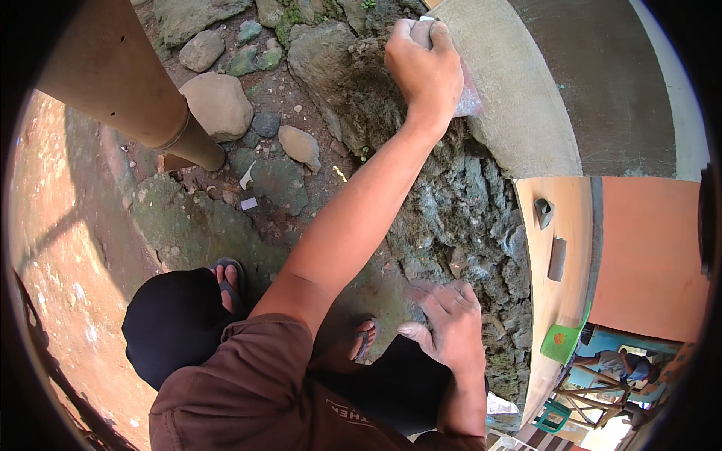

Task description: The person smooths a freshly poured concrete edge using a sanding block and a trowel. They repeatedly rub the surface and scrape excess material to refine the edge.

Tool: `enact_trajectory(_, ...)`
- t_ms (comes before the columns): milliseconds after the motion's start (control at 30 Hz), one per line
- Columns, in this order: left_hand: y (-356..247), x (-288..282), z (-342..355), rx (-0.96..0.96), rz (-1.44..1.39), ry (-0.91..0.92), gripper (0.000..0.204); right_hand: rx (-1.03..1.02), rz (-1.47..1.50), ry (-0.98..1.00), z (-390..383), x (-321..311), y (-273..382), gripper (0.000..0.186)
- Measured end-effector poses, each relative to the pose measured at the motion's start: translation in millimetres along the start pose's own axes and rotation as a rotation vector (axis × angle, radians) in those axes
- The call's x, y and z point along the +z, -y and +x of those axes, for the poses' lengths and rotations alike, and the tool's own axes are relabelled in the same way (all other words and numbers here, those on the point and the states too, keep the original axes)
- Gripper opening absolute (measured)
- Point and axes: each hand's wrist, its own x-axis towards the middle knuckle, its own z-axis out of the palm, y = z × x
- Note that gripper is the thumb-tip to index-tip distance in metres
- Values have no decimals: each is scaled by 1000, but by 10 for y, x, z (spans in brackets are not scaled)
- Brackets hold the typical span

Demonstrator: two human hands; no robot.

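Observation:
My left hand (429,71) reaches far out at the top, its fingers closed against the pale wall (519,90). From beneath the palm pokes the corner of a thin, reddish, white-speckled piece (468,99); I cannot tell whether it is a sheet or a plastic packet. A small white tip shows above the fingers. My right hand (450,319) hangs over the rough stone footing, near my knee. Its fingers and thumb are dusty and apart, with nothing seen in them.
On the light ledge (560,316) lie a dark rolled piece (556,259), a dark folded piece (544,213) and a green object (558,342). At left a thick brown post (120,75) stands near loose rocks (218,105). Another person (620,366) is at the far lower right.

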Motion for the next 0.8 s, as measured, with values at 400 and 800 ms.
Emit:
enact_trajectory(400,3,-20,398,-40,2,-32,22,-11,-35,-29,108,-4,24,54)
enact_trajectory(800,-110,-81,75,-106,-135,4,17,-38,-27,-27,104,-31,67,54)
